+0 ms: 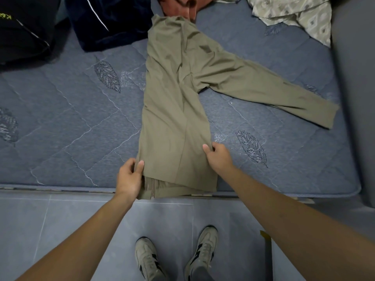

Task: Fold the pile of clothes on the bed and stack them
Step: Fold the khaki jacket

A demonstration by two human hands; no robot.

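You are standing at the near edge of the blue-grey quilted mattress with stitched leaf patterns (67,122), and the olive-khaki long-sleeved garment (174,102) lies on it in front of you, its body running from the mattress edge away toward the far side. One sleeve is spread out to your right across the quilting, ending near the grey upholstered side panel (353,78). The garment's near hem lies right at the mattress edge, above the grey tiled floor (60,220).

Your left hand (129,177) grips the garment's lower left edge, thumb on top of the fabric and fingers curled round the side. Your right hand (218,157) pinches the lower right edge, thumb pressed on the cloth, fingers tucked at the fold.

Around the garment: a dark navy plush garment with a thin white stripe (109,21) sits at the far left, just beside the olive one's upper part. Farther left lies a black garment with yellow lettering (22,31). A rust-orange cloth (178,5) touches the olive garment's far end. A pale patterned cloth with a diamond print (294,15) lies crumpled at the far right, well apart from the spread sleeve. Your beige sneakers with dark stripes (148,258) stand on the floor below.
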